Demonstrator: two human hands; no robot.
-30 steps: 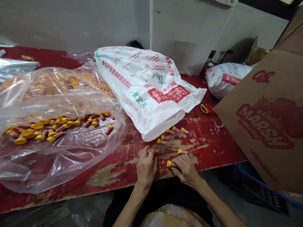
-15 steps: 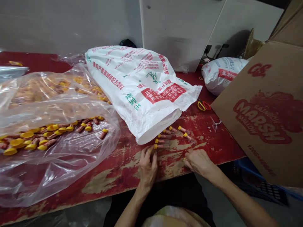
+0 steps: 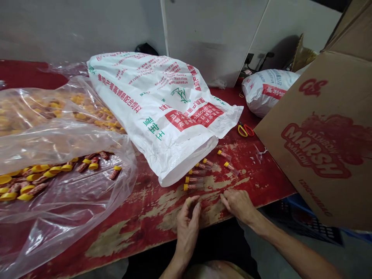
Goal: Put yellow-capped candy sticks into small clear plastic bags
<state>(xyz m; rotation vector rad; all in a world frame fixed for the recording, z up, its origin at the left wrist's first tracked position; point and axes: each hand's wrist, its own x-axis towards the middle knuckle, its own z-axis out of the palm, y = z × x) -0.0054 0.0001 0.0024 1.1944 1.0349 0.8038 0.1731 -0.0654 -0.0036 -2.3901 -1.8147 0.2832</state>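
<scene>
Near the table's front edge, my left hand (image 3: pixel 188 221) has its thumb and forefinger curved apart, and no object shows between them. Just beyond its fingertips lie several small clear tubes (image 3: pixel 194 186) with yellow caps and reddish bits inside. My right hand (image 3: pixel 238 206) is to the right, its fingers curled closed low over the worn red table (image 3: pixel 162 205). Whatever it may hold is hidden. A large white woven sack (image 3: pixel 145 97) with red and green print lies beyond the tubes, its mouth facing me.
On the left, a clear plastic bag (image 3: pixel 87 209) holds many more yellow-capped tubes. Scissors (image 3: pixel 245 130) with red and yellow handles lie by a big cardboard box (image 3: pixel 319 135) at right. Behind them rests another stuffed white sack (image 3: pixel 266 89). A blue crate (image 3: pixel 310 221) is below.
My left hand has drawn back from the nearest tube towards me, thumb and forefinger parting. The yellow bit at my right fingertips no longer shows. The view has shifted slightly right.
</scene>
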